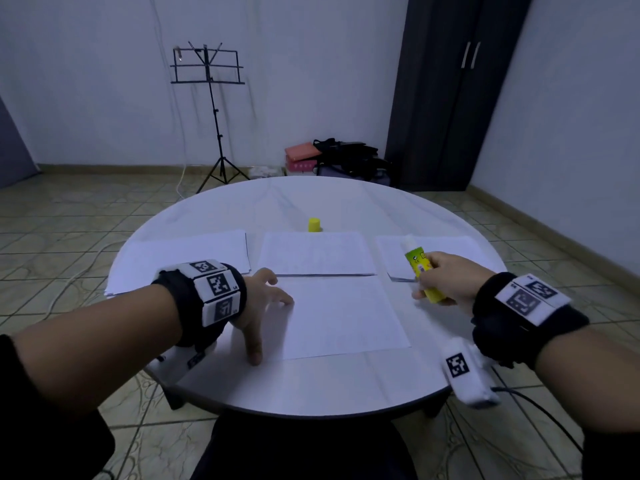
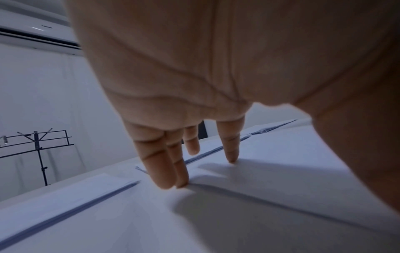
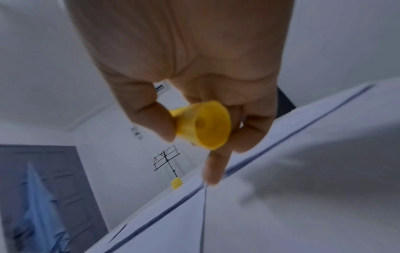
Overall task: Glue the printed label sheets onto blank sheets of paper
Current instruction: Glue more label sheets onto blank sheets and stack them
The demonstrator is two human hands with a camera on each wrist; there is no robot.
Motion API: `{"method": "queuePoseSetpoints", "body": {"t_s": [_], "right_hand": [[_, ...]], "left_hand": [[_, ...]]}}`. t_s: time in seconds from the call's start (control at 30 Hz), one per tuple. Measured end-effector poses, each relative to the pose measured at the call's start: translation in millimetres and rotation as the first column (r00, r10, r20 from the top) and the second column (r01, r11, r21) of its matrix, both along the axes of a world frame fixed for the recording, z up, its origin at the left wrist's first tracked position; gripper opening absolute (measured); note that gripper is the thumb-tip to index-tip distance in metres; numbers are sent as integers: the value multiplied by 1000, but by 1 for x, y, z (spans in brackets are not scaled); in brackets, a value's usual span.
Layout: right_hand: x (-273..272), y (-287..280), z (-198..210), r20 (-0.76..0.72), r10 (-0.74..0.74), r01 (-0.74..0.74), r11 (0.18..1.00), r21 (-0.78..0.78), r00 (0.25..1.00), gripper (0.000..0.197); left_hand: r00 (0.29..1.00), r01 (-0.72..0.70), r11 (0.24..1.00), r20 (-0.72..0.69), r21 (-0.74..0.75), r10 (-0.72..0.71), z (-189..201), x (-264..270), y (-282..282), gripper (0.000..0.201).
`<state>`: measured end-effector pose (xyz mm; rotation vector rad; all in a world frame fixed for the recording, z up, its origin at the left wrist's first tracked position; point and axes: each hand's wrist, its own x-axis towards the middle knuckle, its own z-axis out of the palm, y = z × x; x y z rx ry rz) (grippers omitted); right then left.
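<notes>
A white sheet point(image 1: 343, 317) lies in front of me on the round white table point(image 1: 311, 386). My left hand point(image 1: 266, 306) rests on its left edge with spread, straight fingers; in the left wrist view the fingertips point(image 2: 173, 181) touch the paper point(image 2: 270, 184). My right hand point(image 1: 443, 282) grips an uncapped yellow-green glue stick point(image 1: 420, 268) above the table's right side, white tip pointing up and away. The right wrist view shows the stick's yellow base point(image 3: 205, 125) between thumb and fingers. Its yellow cap point(image 1: 314, 224) stands farther back.
Behind the near sheet are three paper stacks: left point(image 1: 183, 258), middle point(image 1: 315, 252) and right point(image 1: 440, 251). A music stand point(image 1: 211, 109), bags point(image 1: 343, 157) and a dark wardrobe point(image 1: 450, 91) are beyond the table. A cable hangs off my right wrist.
</notes>
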<state>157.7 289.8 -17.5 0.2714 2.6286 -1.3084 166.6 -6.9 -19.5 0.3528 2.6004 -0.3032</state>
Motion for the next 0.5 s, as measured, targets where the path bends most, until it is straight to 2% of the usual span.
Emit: {"method": "queuePoseSetpoints", "body": {"t_s": [0.07,0.2,0.27,0.5], "right_hand": [[-8,0,-3,-21,-45,46,998,34,999,20],[-15,-4,-4,-21,-142,143,988,60,990,39],[-15,-7,-6,13,-180,179,982,62,984,42],[-12,-16,-6,57,-194,182,968,172,979,46]], "left_hand": [[1000,2,1000,6,-7,-2,0,0,-1,107],[1000,17,1000,25,-3,-16,0,-2,-1,104],[999,16,1000,33,-4,-16,-1,-1,-2,102],[1000,14,1000,25,25,-14,-3,3,-7,95]]}}
